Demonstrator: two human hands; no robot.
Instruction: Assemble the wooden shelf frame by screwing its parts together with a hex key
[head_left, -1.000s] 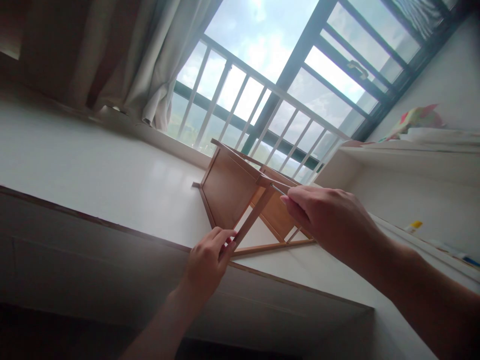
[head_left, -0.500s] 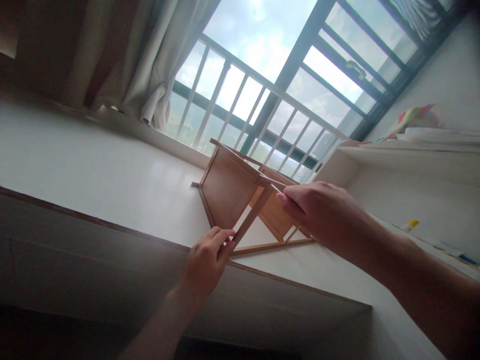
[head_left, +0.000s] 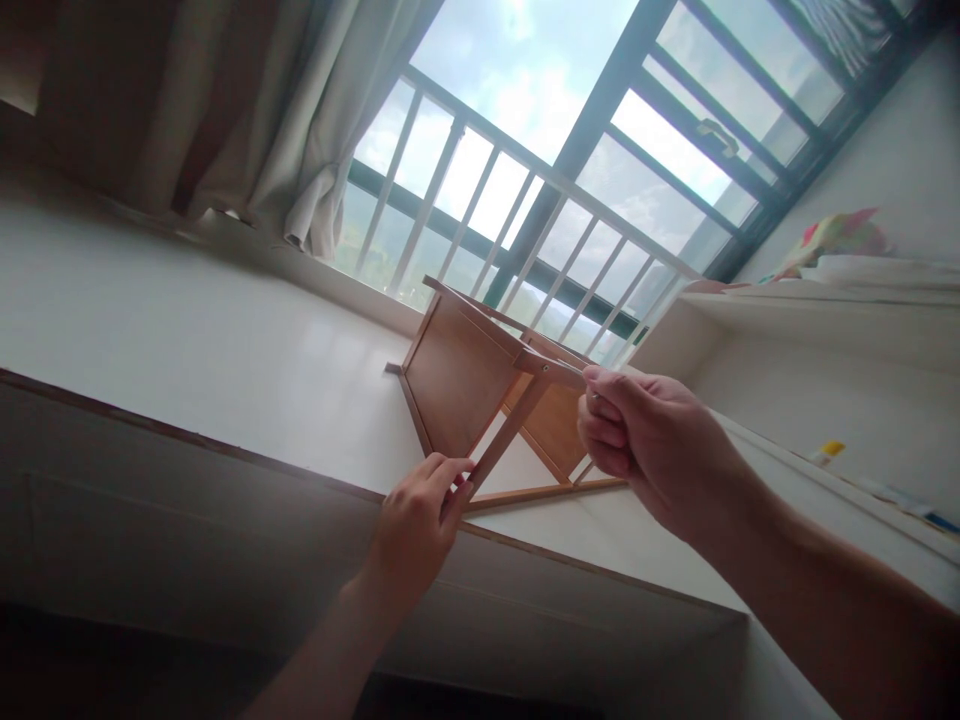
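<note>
A small wooden rack with flat panels and thin slats lies on its side on a white window ledge. My left hand pinches the lower end of a slanted wooden leg of the rack, fingers closed on it. My right hand is curled into a fist at the rack's upper bar, gripping a thin tool or rod whose tip barely shows; I cannot make out what it is.
A window with white bars stands behind the rack, with a curtain bunched at the left. A white shelf unit rises at the right, with folded cloth on top and small items on a lower shelf.
My right hand has pulled back a little to the right and rolled, its fingers now curled under into a fist. My left hand and the rack have stayed put.
</note>
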